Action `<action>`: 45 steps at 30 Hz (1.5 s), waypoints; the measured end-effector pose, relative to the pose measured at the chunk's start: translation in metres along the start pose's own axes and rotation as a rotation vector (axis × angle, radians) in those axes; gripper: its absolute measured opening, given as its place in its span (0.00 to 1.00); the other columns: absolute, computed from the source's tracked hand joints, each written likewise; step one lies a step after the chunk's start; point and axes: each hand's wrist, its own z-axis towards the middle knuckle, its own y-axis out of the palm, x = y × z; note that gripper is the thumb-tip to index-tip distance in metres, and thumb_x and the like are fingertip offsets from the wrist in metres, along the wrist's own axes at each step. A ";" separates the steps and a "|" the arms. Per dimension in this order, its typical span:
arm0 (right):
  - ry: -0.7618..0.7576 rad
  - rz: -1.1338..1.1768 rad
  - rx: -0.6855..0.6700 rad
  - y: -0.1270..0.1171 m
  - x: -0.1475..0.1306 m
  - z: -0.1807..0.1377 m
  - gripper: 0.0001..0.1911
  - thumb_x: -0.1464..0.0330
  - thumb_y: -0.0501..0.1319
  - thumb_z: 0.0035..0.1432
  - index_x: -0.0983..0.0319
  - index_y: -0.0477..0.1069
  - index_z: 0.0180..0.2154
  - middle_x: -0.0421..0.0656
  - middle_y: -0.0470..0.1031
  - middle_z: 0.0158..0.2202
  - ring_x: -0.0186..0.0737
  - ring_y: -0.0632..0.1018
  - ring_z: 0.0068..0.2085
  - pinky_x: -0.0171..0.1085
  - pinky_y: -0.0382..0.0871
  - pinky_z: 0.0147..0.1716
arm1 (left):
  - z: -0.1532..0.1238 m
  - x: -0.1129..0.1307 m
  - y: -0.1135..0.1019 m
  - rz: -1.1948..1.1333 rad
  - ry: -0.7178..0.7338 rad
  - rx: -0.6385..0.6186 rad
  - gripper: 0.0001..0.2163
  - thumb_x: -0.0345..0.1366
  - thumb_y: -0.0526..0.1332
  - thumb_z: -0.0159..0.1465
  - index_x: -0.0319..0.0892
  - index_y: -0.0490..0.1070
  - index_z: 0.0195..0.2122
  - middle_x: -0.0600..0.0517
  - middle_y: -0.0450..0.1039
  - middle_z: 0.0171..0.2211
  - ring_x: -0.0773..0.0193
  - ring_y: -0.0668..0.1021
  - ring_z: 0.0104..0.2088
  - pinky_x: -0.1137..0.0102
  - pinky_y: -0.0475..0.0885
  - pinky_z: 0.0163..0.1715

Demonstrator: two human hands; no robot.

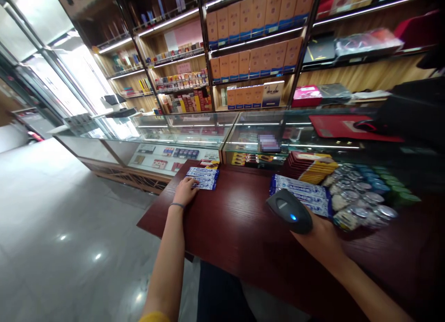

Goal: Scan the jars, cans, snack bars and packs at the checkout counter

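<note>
Shop interior: lit wall shelves [368, 76] of boxed stock, with a glass display case [227, 132] beyond the far edge of a dark red-brown counter [236, 229].

Item, blue-and-white packets, left group [205, 177]: flat, side by side, near the far-left corner.
Item, blue-and-white packets, right group [306, 192]: flat, well apart from the first, towards the counter's right side. Beside them, silver-lidded jars [351, 204]; behind, stacked red-and-yellow packs [309, 167].
Item, handheld scanner [290, 211], black, blue light lit: held above the counter, in front of the right group and partly hiding it.

Left hand [185, 191]: fingers loosely spread, resting on the left group's edge, not wrapped around it.
Right hand [325, 241]: fingers curled about the scanner's handle, largely hidden; trigger pressure cannot be told.

Handling note, by judgement: light left fingertips should steady the packets without creasing them; a firm right wrist, scanner window square to a flat, uncovered label, should serve best.
</note>
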 end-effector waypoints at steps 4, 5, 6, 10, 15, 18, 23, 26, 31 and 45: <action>0.043 0.000 -0.034 0.000 0.000 0.000 0.18 0.69 0.58 0.55 0.60 0.72 0.49 0.47 0.82 0.39 0.51 0.84 0.37 0.42 0.78 0.33 | 0.000 0.016 -0.007 0.036 0.083 -0.031 0.08 0.40 0.61 0.66 0.47 0.78 0.42 0.47 0.76 0.44 0.54 0.76 0.48 0.61 0.68 0.51; 0.046 0.004 -0.038 0.000 -0.001 -0.001 0.18 0.69 0.58 0.55 0.60 0.72 0.48 0.47 0.82 0.39 0.51 0.84 0.36 0.42 0.78 0.33 | 0.001 0.021 -0.009 0.039 0.114 -0.027 0.09 0.40 0.59 0.67 0.47 0.78 0.41 0.47 0.77 0.44 0.54 0.76 0.47 0.61 0.68 0.51; 0.046 0.007 -0.037 0.000 -0.001 -0.001 0.17 0.68 0.59 0.55 0.60 0.72 0.48 0.47 0.82 0.38 0.51 0.84 0.36 0.42 0.78 0.33 | 0.001 0.028 -0.009 0.035 0.143 -0.020 0.10 0.40 0.57 0.69 0.46 0.78 0.40 0.46 0.77 0.43 0.55 0.77 0.46 0.62 0.68 0.50; 0.061 0.010 -0.041 -0.002 0.000 -0.001 0.16 0.68 0.59 0.56 0.59 0.73 0.47 0.48 0.82 0.39 0.51 0.83 0.37 0.42 0.78 0.34 | 0.000 0.059 -0.005 -0.117 0.157 0.034 0.10 0.40 0.55 0.70 0.46 0.76 0.39 0.47 0.79 0.38 0.56 0.79 0.41 0.64 0.70 0.46; 0.090 0.020 -0.025 -0.005 -0.002 0.000 0.19 0.68 0.58 0.56 0.61 0.72 0.50 0.47 0.82 0.40 0.51 0.84 0.39 0.42 0.78 0.38 | -0.005 0.105 0.014 -0.811 -0.052 -0.058 0.14 0.48 0.56 0.68 0.44 0.73 0.42 0.49 0.79 0.34 0.59 0.81 0.34 0.67 0.75 0.36; 0.100 -0.002 -0.028 -0.008 -0.005 0.002 0.20 0.68 0.58 0.56 0.61 0.69 0.52 0.46 0.83 0.39 0.49 0.84 0.36 0.40 0.77 0.33 | -0.010 0.129 0.023 -1.261 -0.210 -0.294 0.21 0.52 0.62 0.63 0.40 0.71 0.47 0.47 0.79 0.34 0.61 0.81 0.29 0.67 0.76 0.31; 0.179 -0.020 -0.129 -0.010 -0.010 0.006 0.24 0.67 0.59 0.56 0.60 0.64 0.55 0.46 0.83 0.39 0.49 0.84 0.33 0.39 0.74 0.29 | -0.020 0.149 0.026 -1.571 -0.241 -0.483 0.25 0.43 0.70 0.59 0.38 0.69 0.55 0.43 0.79 0.42 0.59 0.83 0.37 0.65 0.78 0.39; 0.193 -0.010 -0.229 -0.009 -0.012 0.006 0.30 0.67 0.61 0.54 0.59 0.62 0.59 0.45 0.83 0.38 0.50 0.84 0.33 0.39 0.73 0.28 | -0.022 0.150 0.024 -1.615 -0.233 -0.531 0.25 0.40 0.70 0.60 0.39 0.68 0.57 0.41 0.78 0.46 0.56 0.83 0.41 0.65 0.78 0.41; 0.117 0.014 -0.356 -0.012 -0.015 0.009 0.23 0.71 0.60 0.52 0.58 0.68 0.52 0.42 0.83 0.36 0.49 0.84 0.34 0.38 0.72 0.30 | -0.023 0.154 0.019 -1.590 -0.238 -0.563 0.26 0.39 0.70 0.60 0.40 0.68 0.58 0.39 0.77 0.50 0.53 0.83 0.43 0.64 0.78 0.40; 0.132 0.045 -0.189 -0.022 -0.010 0.014 0.21 0.69 0.59 0.53 0.60 0.68 0.51 0.45 0.82 0.34 0.49 0.84 0.33 0.38 0.72 0.30 | -0.021 0.151 0.028 -1.613 -0.256 -0.554 0.24 0.41 0.67 0.63 0.44 0.67 0.59 0.42 0.76 0.51 0.55 0.82 0.44 0.60 0.78 0.46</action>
